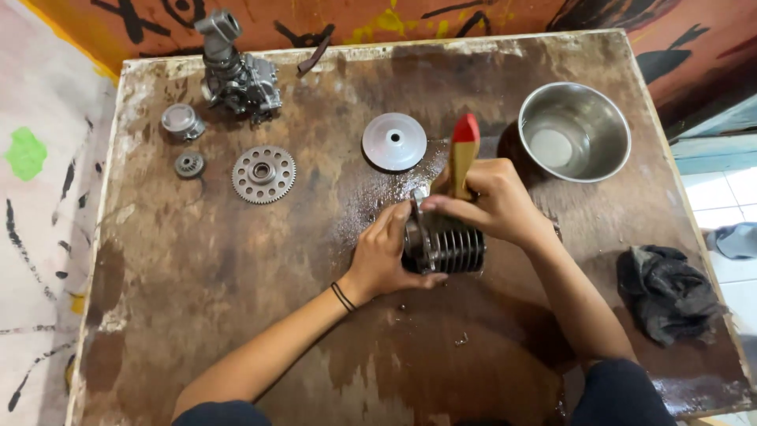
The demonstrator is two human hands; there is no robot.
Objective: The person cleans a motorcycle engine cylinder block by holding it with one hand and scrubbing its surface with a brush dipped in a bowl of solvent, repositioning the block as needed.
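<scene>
While your left hand point(386, 256) is wrapping its fingers around one end of the finned metal cylinder point(445, 246) at the middle of the wet wooden table point(236, 315), your right hand point(493, 203) is closing tight on the yellow wooden handle with the red tip point(463, 154), its working end hidden behind the cylinder's top edge. You are bracing the part on its side, fins running across, with liquid glistening on the board just above it.

You are risking a slip here: the wet board and what looks like an oily casting could let the cylinder roll out from under your left palm, and the tool could skid toward those left fingers, which are sitting right beside where it is bearing down. You are also working close to the thin fins, which could bend or chip if the tool is glancing off them.

Behind your hands, the round metal disc point(394, 141) and the steel bowl point(575, 131) are lying near enough for a swinging elbow or handle to knock. The toothed gear point(263, 174), the small parts at the far left and the dark rag point(666, 292) are sitting well apart.
</scene>
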